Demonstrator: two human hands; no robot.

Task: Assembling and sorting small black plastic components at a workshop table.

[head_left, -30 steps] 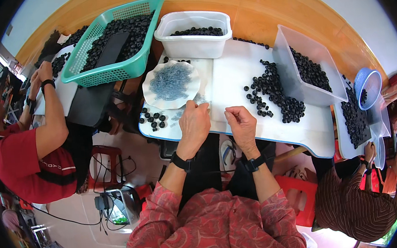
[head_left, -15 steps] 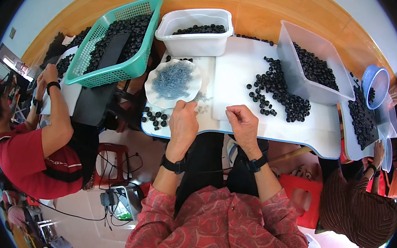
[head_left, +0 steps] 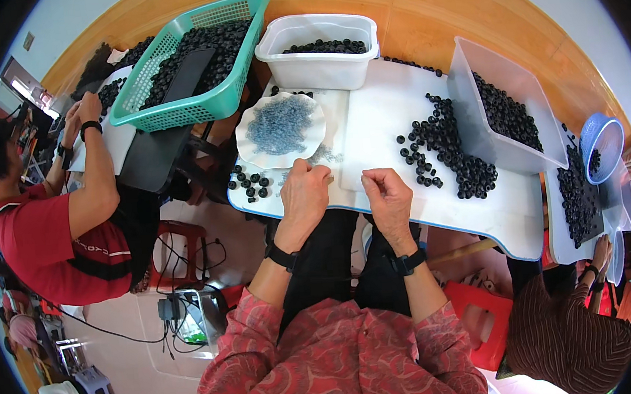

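Just below and right of the white scalloped-rim plate (head_left: 315, 140), left hand (head_left: 304, 200) is curled, back of the hand up, thumb and forefinger drawn in close. Narrow grip; can't tell whether anything is pinched in it, inner fingers hidden by the knuckles. Topmost knuckle overlaps the plate's lower rim in view; contact unclear. Right hand (head_left: 390, 197) is farther right of the plate, thumb bent in to the forefinger, also narrow, facing the left; anything between those tips is too small to make out. Hands are apart, over the near edge of the white blue-trimmed tabletop (head_left: 373, 129). Plate holds fine blue-grey bits (head_left: 279, 126), individual shapes unreadable; a few dark specks (head_left: 325, 154) lie off its right side. Small cluster of round black bead-like pieces (head_left: 255, 178) sits just below-left of the plate, untouched by either hand. Larger spread of black pieces (head_left: 473, 175) is well right of the plate, beside a translucent plastic bin (head_left: 500, 145). Above-right of the plate: white plastic tub (head_left: 318, 72), lower part of its black load hidden by the wall. Up-left: green perforated plastic basket (head_left: 205, 109), load partly covered by a flat dark slab (head_left: 189, 75).
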